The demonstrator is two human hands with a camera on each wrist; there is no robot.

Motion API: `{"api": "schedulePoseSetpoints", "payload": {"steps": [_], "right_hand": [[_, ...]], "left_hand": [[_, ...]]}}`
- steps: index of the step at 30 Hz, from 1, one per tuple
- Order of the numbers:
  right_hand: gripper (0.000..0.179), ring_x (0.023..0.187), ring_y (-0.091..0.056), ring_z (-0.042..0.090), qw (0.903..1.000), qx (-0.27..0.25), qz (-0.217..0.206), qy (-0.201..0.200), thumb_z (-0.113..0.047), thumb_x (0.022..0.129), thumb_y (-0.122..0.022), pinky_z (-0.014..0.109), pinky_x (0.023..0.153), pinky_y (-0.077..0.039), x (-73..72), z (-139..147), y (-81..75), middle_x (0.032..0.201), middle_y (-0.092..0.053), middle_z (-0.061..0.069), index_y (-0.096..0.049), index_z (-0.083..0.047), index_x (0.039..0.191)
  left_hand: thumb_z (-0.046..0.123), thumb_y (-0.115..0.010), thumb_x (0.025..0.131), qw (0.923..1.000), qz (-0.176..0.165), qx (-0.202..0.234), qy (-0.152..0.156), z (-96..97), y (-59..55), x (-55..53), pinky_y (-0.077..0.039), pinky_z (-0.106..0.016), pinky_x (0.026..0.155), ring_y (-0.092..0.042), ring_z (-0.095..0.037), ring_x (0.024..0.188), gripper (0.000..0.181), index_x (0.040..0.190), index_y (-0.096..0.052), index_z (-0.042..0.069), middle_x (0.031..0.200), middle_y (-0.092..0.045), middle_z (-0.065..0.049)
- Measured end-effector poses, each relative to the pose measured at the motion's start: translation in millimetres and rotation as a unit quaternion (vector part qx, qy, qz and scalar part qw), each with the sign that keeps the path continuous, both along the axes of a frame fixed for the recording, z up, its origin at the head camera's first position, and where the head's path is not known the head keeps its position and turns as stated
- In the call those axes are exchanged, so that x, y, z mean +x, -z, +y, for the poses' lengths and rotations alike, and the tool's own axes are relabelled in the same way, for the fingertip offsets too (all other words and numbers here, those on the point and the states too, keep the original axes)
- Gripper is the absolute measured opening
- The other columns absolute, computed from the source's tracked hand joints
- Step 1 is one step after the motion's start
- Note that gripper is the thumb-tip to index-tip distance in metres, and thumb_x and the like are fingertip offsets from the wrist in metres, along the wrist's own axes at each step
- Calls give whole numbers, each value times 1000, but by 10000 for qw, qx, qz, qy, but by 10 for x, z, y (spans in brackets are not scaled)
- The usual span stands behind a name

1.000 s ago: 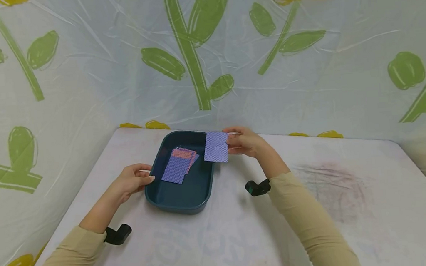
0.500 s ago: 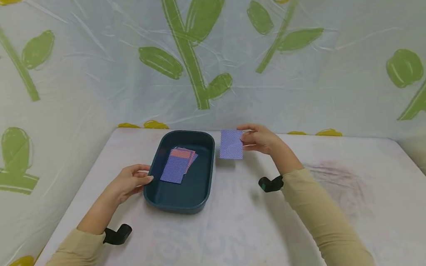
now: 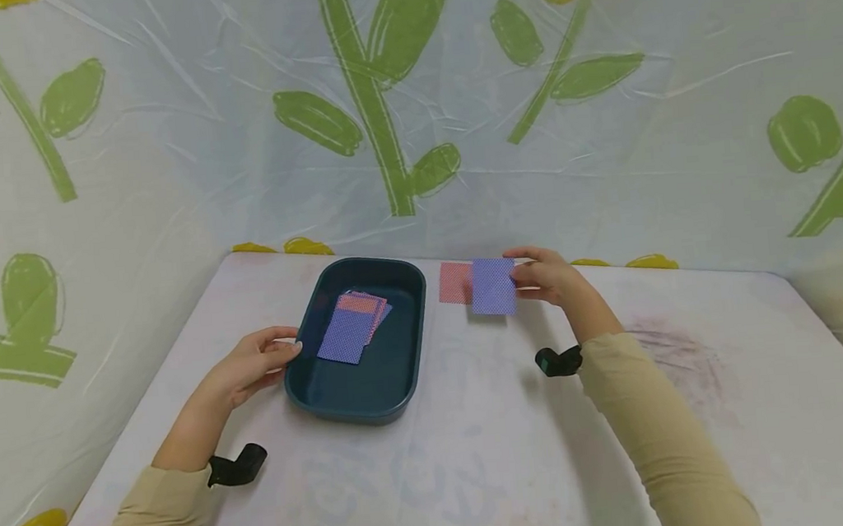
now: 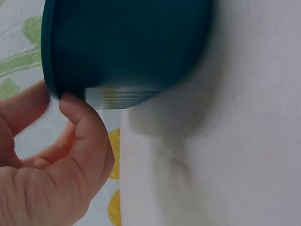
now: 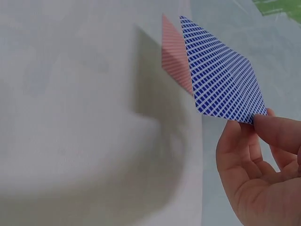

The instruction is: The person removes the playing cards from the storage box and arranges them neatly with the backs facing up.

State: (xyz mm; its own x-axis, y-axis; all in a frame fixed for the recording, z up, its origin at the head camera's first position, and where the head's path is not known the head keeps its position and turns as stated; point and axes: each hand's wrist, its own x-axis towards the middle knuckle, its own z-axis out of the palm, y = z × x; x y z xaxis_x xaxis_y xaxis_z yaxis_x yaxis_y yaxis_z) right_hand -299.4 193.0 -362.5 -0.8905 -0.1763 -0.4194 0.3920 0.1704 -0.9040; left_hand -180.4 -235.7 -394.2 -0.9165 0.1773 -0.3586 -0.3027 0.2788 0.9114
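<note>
My right hand (image 3: 547, 276) pinches a blue-patterned playing card (image 3: 493, 286) by its right edge, holding it above the table. In the right wrist view the thumb lies on the face of this blue card (image 5: 223, 73). Partly behind it, a red-patterned playing card (image 3: 454, 283) lies on the table. My left hand (image 3: 251, 363) grips the left wall of a dark teal tray (image 3: 358, 396); the left wrist view shows thumb and finger at the tray's rim (image 4: 47, 52). Inside the tray lies a small overlapping pile of blue and red playing cards (image 3: 347, 332).
A white cloth covers the table (image 3: 438, 476), with a dark smudge (image 3: 674, 350) right of my right forearm. Behind rises a hanging sheet (image 3: 231, 104) printed with green leaves and yellow flowers. A black wrist camera (image 3: 559, 361) juts from my right wrist.
My right hand has carried the blue card from above the tray's right rim to the right. The red card on the table has come into sight. The left hand stays at the tray.
</note>
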Motion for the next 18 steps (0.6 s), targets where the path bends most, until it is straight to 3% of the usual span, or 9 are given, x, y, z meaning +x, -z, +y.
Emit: {"api": "schedulePoseSetpoints", "payload": {"steps": [10,18], "right_hand": [[57,92,-47,19,9960,755,374,306,13,88,-41,39,92,-42,-19,82,175,109,-44,12,-33,-2,142],[60,73,-47,12,9836,1221,1128,698,19,78,-51,21,61,-47,-82,91,376,97,-44,12,-43,2,134]], "left_hand": [[7,-61,89,9998,133,127,24,16,-62,37,-46,-25,69,-50,-12,79,53,134,-36,-7,91,-49,-3],[6,-61,89,9998,111,139,-98,48,-74,40,-45,-26,68,-50,-12,78,53,134,-36,-6,90,-49,-2]]}}
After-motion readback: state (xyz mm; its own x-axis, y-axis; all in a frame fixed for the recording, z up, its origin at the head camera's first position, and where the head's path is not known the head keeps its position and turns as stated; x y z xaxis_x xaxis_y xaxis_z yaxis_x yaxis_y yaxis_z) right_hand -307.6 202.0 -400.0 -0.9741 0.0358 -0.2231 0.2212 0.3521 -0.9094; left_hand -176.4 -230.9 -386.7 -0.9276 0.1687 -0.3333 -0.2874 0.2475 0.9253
